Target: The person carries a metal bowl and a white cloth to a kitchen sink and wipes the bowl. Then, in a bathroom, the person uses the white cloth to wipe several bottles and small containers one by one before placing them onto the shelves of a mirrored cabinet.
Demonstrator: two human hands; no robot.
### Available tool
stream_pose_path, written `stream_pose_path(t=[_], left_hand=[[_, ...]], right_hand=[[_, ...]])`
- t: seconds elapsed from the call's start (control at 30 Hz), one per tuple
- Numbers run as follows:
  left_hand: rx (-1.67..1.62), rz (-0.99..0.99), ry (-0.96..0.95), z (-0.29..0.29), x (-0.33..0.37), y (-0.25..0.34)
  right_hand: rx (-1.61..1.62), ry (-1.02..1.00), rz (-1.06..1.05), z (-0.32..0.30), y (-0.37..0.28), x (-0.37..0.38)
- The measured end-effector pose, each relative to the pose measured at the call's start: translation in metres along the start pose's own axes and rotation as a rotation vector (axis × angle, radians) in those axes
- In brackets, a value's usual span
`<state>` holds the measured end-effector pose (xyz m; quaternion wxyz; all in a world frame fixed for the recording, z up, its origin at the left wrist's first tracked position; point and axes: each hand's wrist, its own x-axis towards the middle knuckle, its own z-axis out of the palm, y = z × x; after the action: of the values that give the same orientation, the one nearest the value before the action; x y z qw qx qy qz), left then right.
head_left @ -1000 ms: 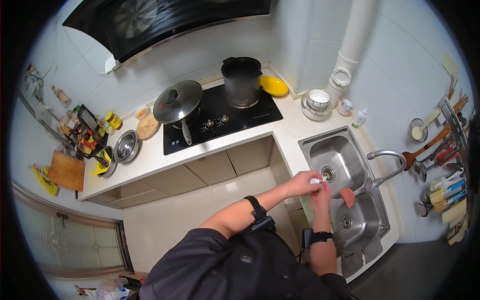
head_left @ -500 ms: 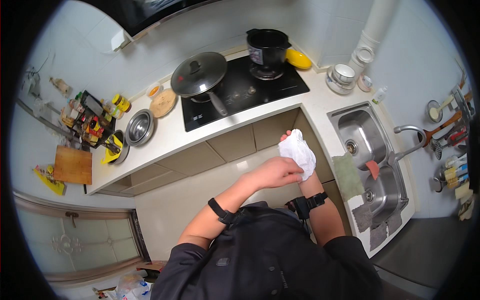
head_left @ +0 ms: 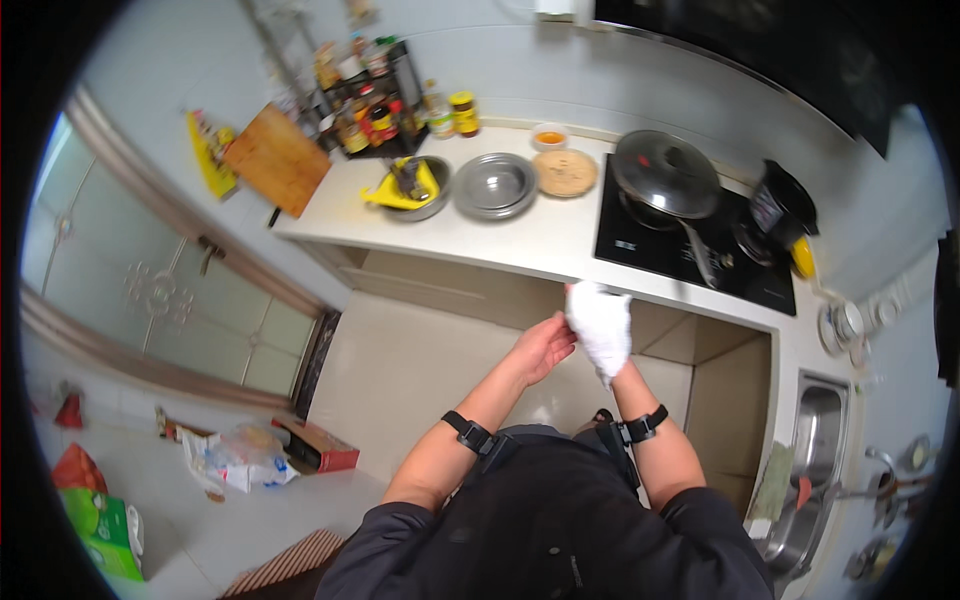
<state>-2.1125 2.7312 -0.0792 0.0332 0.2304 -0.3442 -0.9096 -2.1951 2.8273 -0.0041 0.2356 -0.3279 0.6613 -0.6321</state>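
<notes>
A white cloth (head_left: 602,328) lies over my right hand (head_left: 569,288) and reaches down to the wrist. Only a bit of fingertip shows at the cloth's far edge, so how those fingers are bent is hidden. My left hand (head_left: 545,348) is just left of the cloth, its fingers stretched and somewhat apart. Those fingertips come close to the cloth's edge; whether they touch it I cannot tell. Both hands are in front of the counter, above the floor.
On the counter (head_left: 480,245) are a black stove (head_left: 630,245) with a lidded pan (head_left: 665,175) and a dark pot (head_left: 780,205), metal bowls (head_left: 495,185), a round board (head_left: 567,173) and several bottles. A sink (head_left: 820,425) is at the right, a glass-panelled door (head_left: 165,285) at the left.
The view has swung left, bringing in the door and items on the floor. My left hand has come off the top of the cloth to its left side, with its fingers straightened.
</notes>
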Motion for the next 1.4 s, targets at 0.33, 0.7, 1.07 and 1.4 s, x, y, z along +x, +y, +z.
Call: stream_pose_path(t=[0.33,0.7,1.07,1.4], left_hand=[[-0.597,0.402,-0.009,-0.118,-0.084,0.090],[-0.438,0.836,0.398,-0.240,-0.108,0.252],[0.942,0.770,1.322,-0.321,-0.106,0.352],[-0.067,0.488,0.584,-0.467,-0.110,0.427]], right_hand=[[0.109,-0.528,-0.331,0.193,-0.010,0.088],[1.436,-1.108,1.023,0.346,0.050,0.206],[1.310,-1.104,0.849,0.474,0.088,0.281],[0.661,-1.077,0.918,0.566,0.111,0.345]])
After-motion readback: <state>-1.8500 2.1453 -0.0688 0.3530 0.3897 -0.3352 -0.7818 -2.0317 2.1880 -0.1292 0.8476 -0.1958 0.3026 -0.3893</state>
